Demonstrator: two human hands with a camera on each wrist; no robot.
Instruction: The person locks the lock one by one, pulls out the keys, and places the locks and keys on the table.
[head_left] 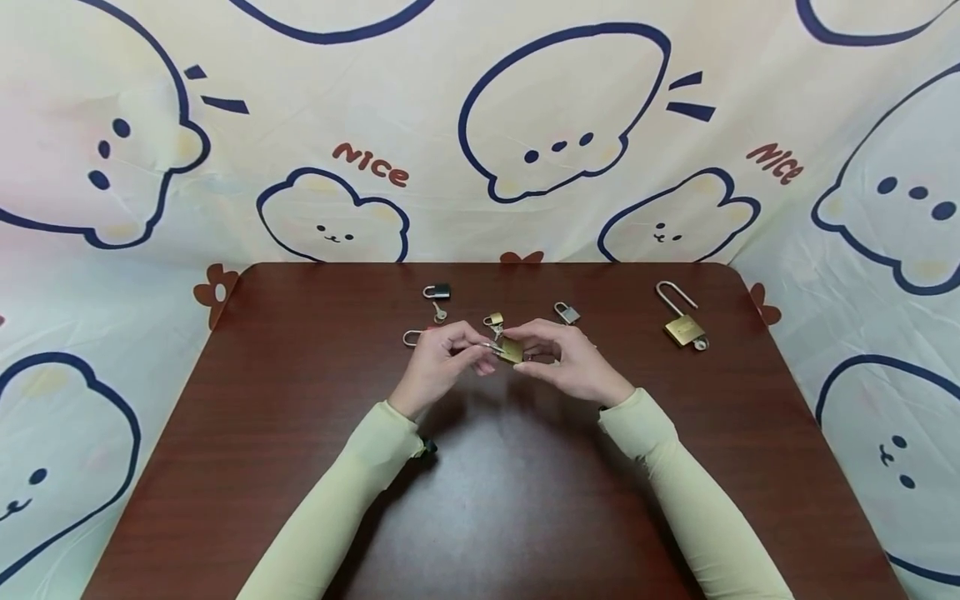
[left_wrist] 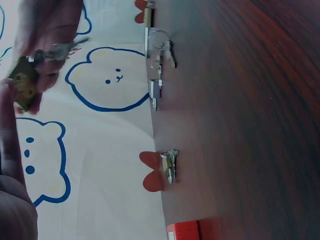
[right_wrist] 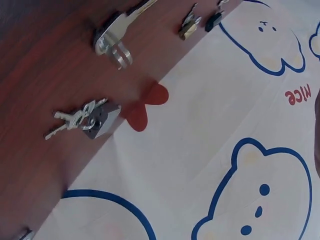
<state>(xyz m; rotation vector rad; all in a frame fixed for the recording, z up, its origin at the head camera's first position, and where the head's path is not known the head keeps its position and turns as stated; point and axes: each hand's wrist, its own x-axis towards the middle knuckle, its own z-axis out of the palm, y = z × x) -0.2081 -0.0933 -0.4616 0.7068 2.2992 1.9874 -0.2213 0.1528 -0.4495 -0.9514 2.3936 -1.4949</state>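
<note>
Both hands meet over the far half of the table around a small brass padlock (head_left: 512, 351). My left hand (head_left: 448, 357) pinches it at its left side, where a strip of silver metal shows by the fingertips. From the right, my right hand (head_left: 564, 360) holds the padlock body between thumb and fingers. In the left wrist view, silver keys (left_wrist: 57, 52) hang beside the brass body near the right hand's fingers. A silver key (right_wrist: 114, 34) with a ring appears large in the right wrist view. Beyond the hands lies a smaller brass padlock (head_left: 492, 319) with keys.
A black padlock (head_left: 437, 292) and a key (head_left: 439, 313) lie toward the back. A grey padlock (head_left: 567, 313) with keys (right_wrist: 75, 120) sits behind the right hand. Far right is a large brass padlock (head_left: 682, 331), its long shackle raised. The left hand partly hides a red padlock (left_wrist: 184, 230).
</note>
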